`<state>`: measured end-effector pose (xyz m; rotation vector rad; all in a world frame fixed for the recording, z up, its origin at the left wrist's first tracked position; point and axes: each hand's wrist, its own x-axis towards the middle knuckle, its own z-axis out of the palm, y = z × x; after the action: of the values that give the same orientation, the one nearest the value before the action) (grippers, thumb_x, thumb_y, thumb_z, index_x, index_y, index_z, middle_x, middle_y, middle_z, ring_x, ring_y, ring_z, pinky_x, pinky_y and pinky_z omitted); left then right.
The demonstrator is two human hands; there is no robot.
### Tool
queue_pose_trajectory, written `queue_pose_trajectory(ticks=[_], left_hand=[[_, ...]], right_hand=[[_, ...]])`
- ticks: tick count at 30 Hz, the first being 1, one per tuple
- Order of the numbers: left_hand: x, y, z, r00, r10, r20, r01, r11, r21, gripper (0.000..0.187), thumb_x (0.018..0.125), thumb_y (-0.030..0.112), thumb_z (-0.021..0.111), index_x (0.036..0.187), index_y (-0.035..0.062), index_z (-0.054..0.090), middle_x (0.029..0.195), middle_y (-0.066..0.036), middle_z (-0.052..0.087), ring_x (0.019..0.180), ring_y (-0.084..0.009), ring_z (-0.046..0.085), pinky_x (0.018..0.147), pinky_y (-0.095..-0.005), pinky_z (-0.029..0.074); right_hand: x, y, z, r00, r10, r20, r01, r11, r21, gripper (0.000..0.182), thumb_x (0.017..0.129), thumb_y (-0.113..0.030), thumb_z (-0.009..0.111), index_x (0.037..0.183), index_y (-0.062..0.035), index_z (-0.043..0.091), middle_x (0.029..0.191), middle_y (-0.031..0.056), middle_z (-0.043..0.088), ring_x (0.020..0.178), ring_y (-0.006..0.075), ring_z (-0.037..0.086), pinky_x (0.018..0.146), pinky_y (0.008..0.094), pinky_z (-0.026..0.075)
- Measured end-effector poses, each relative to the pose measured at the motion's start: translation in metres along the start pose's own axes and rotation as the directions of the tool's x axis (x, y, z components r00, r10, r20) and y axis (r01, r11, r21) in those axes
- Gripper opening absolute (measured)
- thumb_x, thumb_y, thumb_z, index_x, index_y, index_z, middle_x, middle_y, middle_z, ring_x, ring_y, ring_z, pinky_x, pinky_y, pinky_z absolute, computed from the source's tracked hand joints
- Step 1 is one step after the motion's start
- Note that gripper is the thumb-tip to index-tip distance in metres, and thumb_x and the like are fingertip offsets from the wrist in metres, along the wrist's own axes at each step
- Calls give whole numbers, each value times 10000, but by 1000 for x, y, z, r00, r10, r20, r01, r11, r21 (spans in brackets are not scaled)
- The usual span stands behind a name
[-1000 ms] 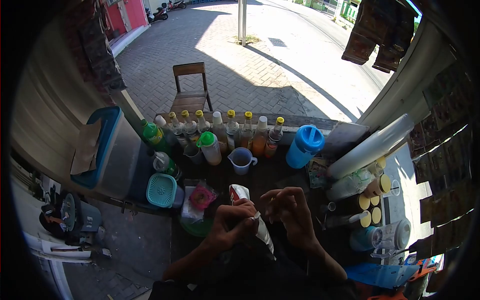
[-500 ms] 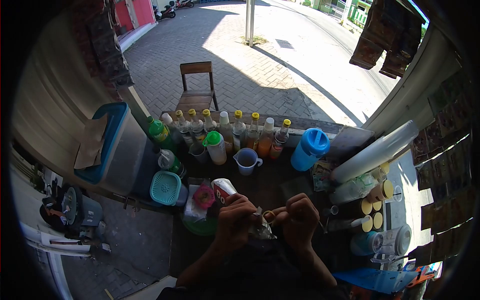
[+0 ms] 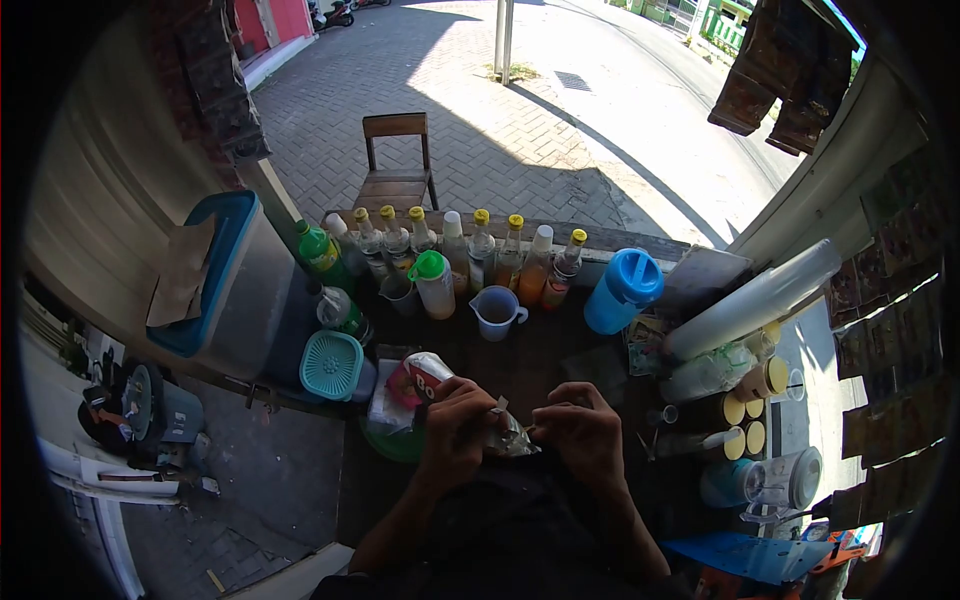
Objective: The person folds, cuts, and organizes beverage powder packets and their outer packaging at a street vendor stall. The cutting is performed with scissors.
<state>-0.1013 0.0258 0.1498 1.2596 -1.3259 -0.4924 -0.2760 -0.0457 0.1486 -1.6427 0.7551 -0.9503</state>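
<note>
My left hand is closed round a crinkled silvery packet whose red and white printed end sticks out above my fingers. Just right of it, my right hand has its fingers bent together near the packet's gathered edge. Something thin and pale shows at its fingertips, too small to make out. Behind the printed end, a pink item rests on white paper, partly hidden.
Bottles with yellow and white caps line the back edge. In front stand a clear measuring jug and a green-lidded bottle. A blue pitcher is at right, a teal basket at left. Jars stand far right.
The yellowish loop between my hands no longer shows clearly. My left hand and the packet have shifted slightly left, and the packet's printed end now covers more of the pink item.
</note>
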Motion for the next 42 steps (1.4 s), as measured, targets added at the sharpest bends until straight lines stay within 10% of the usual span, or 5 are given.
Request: queue_pose_trajectory(ticks=[21,31,36,38,42], left_hand=[[4,1,7,991,61,122,-69,995,65,144,694,-89,623,817,-21,653,722,-85,647,693,-186,625,751,-311,435],[13,7,1,877,-478,-35,420,801,-427,156,871,-11,588,990,-24,688,763,-22,651,718,-71,583,694,-208,453],[16,5,1,838,-545,-23,472,745,-471,162,956,68,557,979,-34,681,756,-8,637,711,-54,577,662,-190,445],[13,8,7,889,-454,-63,377,800,-466,125,922,27,571,931,-38,678,721,-22,626,692,-84,587,659,-215,442],[9,8,10,968,-250,29,251,965,-73,86,857,-23,587,877,-41,668,693,-61,618,658,-154,599,691,-269,444]], right_hand=[[5,-47,15,985,-171,7,168,961,-219,131,801,68,664,892,-17,707,844,68,643,734,150,654,617,281,513],[-22,-24,13,796,-553,246,557,510,-655,160,692,-97,694,851,-85,685,917,16,673,893,209,624,799,366,443],[-35,3,8,730,-577,367,671,708,-221,147,808,-199,604,818,-55,630,915,32,638,969,206,606,818,333,407],[-43,25,10,979,-32,200,-86,827,555,234,962,-254,483,873,-69,594,832,-12,569,858,113,576,683,272,419],[-15,5,3,761,441,475,-620,282,732,359,1016,-419,409,1081,-88,531,862,-55,526,781,5,492,633,165,394]])
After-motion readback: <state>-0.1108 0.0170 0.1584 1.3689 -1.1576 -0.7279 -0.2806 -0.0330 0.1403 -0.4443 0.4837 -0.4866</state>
